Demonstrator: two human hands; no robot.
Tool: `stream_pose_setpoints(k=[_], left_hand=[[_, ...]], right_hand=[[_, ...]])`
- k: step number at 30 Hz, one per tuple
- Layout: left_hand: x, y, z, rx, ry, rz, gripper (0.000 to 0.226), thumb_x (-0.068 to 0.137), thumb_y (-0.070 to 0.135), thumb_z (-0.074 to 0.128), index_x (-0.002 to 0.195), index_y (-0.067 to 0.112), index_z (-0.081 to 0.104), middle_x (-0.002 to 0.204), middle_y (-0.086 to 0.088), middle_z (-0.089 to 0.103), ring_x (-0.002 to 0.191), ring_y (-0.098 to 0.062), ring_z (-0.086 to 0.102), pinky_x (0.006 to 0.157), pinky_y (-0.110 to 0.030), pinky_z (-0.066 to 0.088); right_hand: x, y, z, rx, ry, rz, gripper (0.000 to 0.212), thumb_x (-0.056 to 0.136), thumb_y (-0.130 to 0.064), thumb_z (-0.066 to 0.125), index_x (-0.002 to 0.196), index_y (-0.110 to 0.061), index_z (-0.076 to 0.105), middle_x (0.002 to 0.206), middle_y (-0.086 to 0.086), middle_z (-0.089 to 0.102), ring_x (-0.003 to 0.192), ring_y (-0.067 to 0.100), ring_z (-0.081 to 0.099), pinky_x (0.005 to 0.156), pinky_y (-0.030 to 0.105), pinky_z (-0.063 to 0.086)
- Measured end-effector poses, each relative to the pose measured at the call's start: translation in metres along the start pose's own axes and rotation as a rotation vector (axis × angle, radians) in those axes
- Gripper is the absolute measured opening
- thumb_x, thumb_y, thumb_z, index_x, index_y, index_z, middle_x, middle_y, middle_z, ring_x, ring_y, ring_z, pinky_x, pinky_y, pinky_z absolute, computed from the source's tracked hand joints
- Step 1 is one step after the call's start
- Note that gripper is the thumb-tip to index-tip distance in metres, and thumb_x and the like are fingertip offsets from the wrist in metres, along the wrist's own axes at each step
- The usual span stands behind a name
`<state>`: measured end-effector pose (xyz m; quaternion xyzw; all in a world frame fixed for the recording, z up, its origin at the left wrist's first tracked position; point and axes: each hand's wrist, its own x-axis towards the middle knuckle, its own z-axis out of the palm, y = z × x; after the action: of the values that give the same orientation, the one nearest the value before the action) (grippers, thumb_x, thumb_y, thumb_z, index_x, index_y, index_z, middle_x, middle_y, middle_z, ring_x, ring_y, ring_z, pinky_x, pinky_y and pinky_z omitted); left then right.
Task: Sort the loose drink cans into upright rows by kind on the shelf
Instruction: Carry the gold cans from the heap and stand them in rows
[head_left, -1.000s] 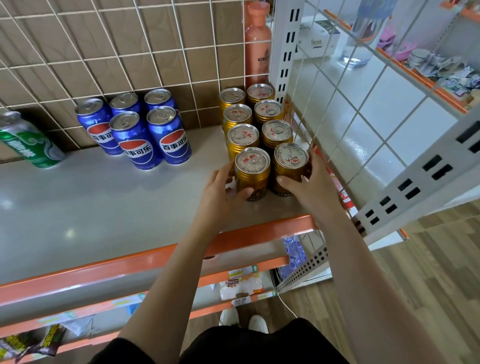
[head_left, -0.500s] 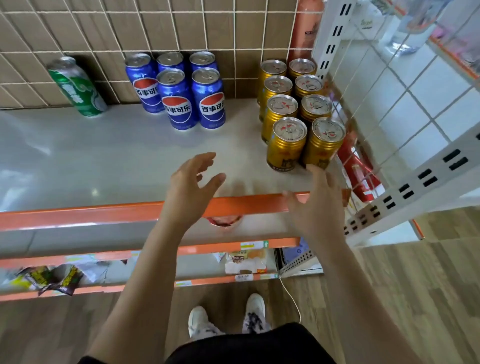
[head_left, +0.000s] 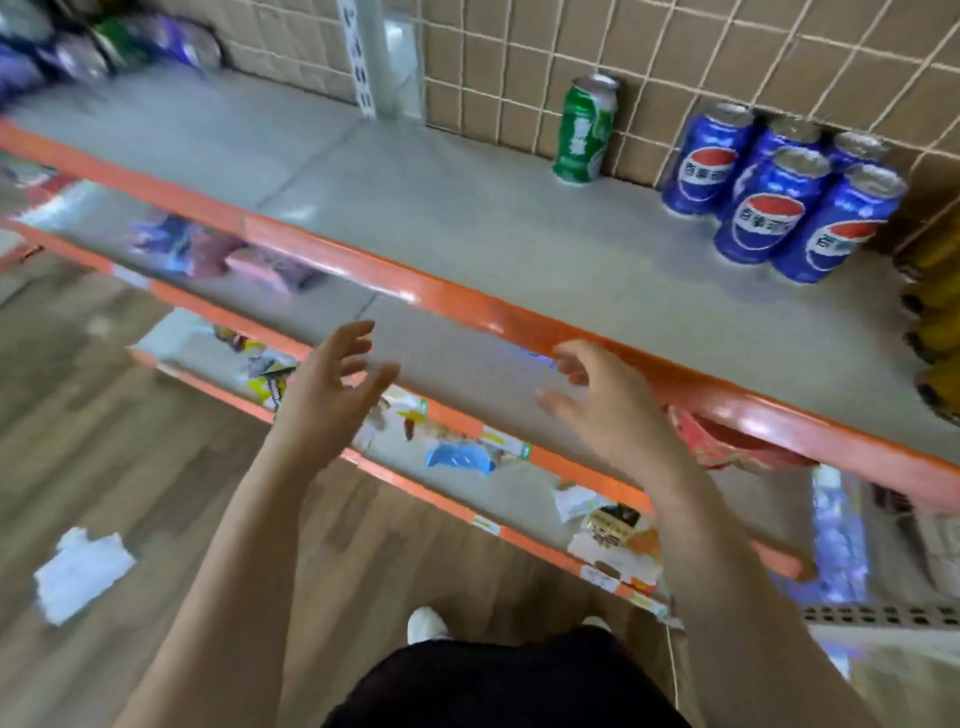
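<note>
While facing the rail (head_left: 467, 306), note both hands raised on its near side, apart from each other, gripping nothing.

1. Left hand (head_left: 324, 387): near side of rail, left of its middle. Forearm rising from bottom of view. Palm turned inward toward the other hand. Fingers (head_left: 358, 332) spread and slightly bent, thumb held apart.
2. Right hand (head_left: 608, 405): near side of rail, right of its middle. Palm turned inward. Fingers (head_left: 574, 358) loosely curled and apart, tips overlapping rail in view. Contact with rail: cannot tell.

Beyond rail, on shelf (head_left: 467, 218):

- Green can (head_left: 584, 132): upright against tiled wall, beyond the middle of rail. White writing on label, too blurred to read.
- Blue cans (head_left: 769, 208): five, upright, packed close, beyond rail toward its right end. Three behind, two in front. Red, white and blue globe emblem on each label, white characters 百事可乐 beneath.
- Gold cans (head_left: 935, 291): beyond right end of rail, cut off by edge of view. Labels not readable.
- Loose cans (head_left: 104, 52): beyond left end of rail, heavily blurred. Green, blue and purple visible. Upright or lying: cannot tell.

Below rail: lower shelves (head_left: 467, 374) with assorted packets, printing too blurred to read. Red pack (head_left: 727, 441) directly under rail, beside right hand.

Near side of rail, far left, on floor: white paper (head_left: 83, 571).
</note>
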<state>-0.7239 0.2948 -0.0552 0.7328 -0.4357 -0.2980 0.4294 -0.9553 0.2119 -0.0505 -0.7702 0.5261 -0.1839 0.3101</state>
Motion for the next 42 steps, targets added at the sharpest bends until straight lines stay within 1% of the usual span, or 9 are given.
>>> stream_pose_setpoints(k=[4, 7, 12, 16, 22, 30, 34, 37, 42], left_hand=[[-0.016, -0.04, -0.073, -0.02, 0.115, -0.096, 0.057, 0.075, 0.039, 0.069, 0.126, 0.022, 0.051, 0.113, -0.003, 0.059, 0.099, -0.022, 0.061, 0.093, -0.038, 0.048], [-0.024, -0.067, -0.112, -0.045, 0.222, -0.15, 0.036, 0.086, 0.022, 0.068, 0.118, 0.029, 0.053, 0.111, -0.001, 0.062, 0.095, -0.008, 0.063, 0.098, -0.038, 0.047], [-0.024, -0.096, -0.151, -0.069, 0.407, -0.194, 0.034, 0.088, 0.013, 0.063, 0.118, 0.024, 0.055, 0.104, 0.007, 0.063, 0.086, 0.01, 0.059, 0.091, -0.026, 0.047], [-0.008, -0.109, -0.173, -0.092, 0.49, -0.245, 0.031, 0.089, 0.013, 0.061, 0.104, 0.04, 0.055, 0.101, 0.021, 0.061, 0.093, 0.004, 0.059, 0.083, -0.02, 0.046], [0.03, -0.118, -0.212, -0.16, 0.644, -0.338, 0.029, 0.09, 0.015, 0.061, 0.113, 0.032, 0.058, 0.107, 0.011, 0.065, 0.097, -0.009, 0.063, 0.086, -0.025, 0.047], [0.071, -0.139, -0.266, -0.333, 0.748, -0.37, 0.025, 0.089, 0.017, 0.063, 0.107, 0.034, 0.059, 0.112, 0.001, 0.064, 0.103, -0.014, 0.063, 0.097, -0.042, 0.049], [0.095, -0.166, -0.306, -0.337, 0.768, -0.402, 0.024, 0.09, 0.018, 0.063, 0.105, 0.036, 0.059, 0.11, 0.005, 0.065, 0.102, -0.012, 0.064, 0.097, -0.044, 0.048], [0.119, -0.189, -0.347, -0.329, 0.736, -0.394, 0.023, 0.091, 0.015, 0.06, 0.107, 0.032, 0.059, 0.11, 0.005, 0.065, 0.101, -0.011, 0.064, 0.097, -0.043, 0.049], [0.159, -0.213, -0.424, -0.304, 0.679, -0.346, 0.022, 0.092, 0.015, 0.059, 0.111, 0.026, 0.062, 0.111, 0.006, 0.066, 0.099, -0.006, 0.063, 0.097, -0.037, 0.049]], right_hand=[[0.026, -0.057, 0.054, 0.002, -0.155, -0.114, 0.047, 0.082, -0.025, 0.071, 0.124, -0.011, 0.055, 0.114, 0.002, 0.059, 0.106, 0.018, 0.057, 0.096, 0.035, 0.043], [0.044, -0.093, 0.087, 0.037, -0.259, -0.185, 0.045, 0.082, -0.026, 0.071, 0.122, -0.013, 0.057, 0.107, -0.003, 0.058, 0.101, 0.015, 0.058, 0.092, 0.031, 0.047], [0.09, -0.138, 0.133, 0.116, -0.396, -0.269, 0.034, 0.083, -0.02, 0.07, 0.114, -0.016, 0.058, 0.097, -0.008, 0.061, 0.096, 0.015, 0.063, 0.092, 0.033, 0.049], [0.127, -0.168, 0.167, 0.243, -0.431, -0.33, 0.027, 0.084, -0.014, 0.067, 0.104, -0.027, 0.055, 0.091, -0.016, 0.062, 0.088, 0.004, 0.062, 0.08, 0.013, 0.046], [0.181, -0.216, 0.207, 0.265, -0.6, -0.434, 0.035, 0.085, -0.012, 0.066, 0.096, -0.042, 0.051, 0.094, -0.016, 0.062, 0.087, -0.004, 0.06, 0.08, 0.012, 0.046], [0.239, -0.276, 0.258, 0.282, -0.642, -0.476, 0.03, 0.086, -0.011, 0.065, 0.106, -0.03, 0.053, 0.093, -0.017, 0.061, 0.088, -0.001, 0.06, 0.077, 0.01, 0.045], [0.262, -0.315, 0.294, 0.303, -0.605, -0.472, 0.03, 0.086, -0.012, 0.065, 0.105, -0.032, 0.053, 0.095, -0.018, 0.062, 0.087, -0.002, 0.06, 0.076, 0.009, 0.045], [0.278, -0.349, 0.322, 0.326, -0.551, -0.456, 0.028, 0.085, -0.012, 0.066, 0.11, -0.021, 0.057, 0.097, -0.01, 0.064, 0.086, 0.0, 0.061, 0.077, 0.008, 0.047], [0.302, -0.404, 0.361, 0.377, -0.441, -0.391, 0.038, 0.079, -0.025, 0.064, 0.115, -0.016, 0.058, 0.1, -0.003, 0.068, 0.091, 0.008, 0.065, 0.086, 0.025, 0.051]])
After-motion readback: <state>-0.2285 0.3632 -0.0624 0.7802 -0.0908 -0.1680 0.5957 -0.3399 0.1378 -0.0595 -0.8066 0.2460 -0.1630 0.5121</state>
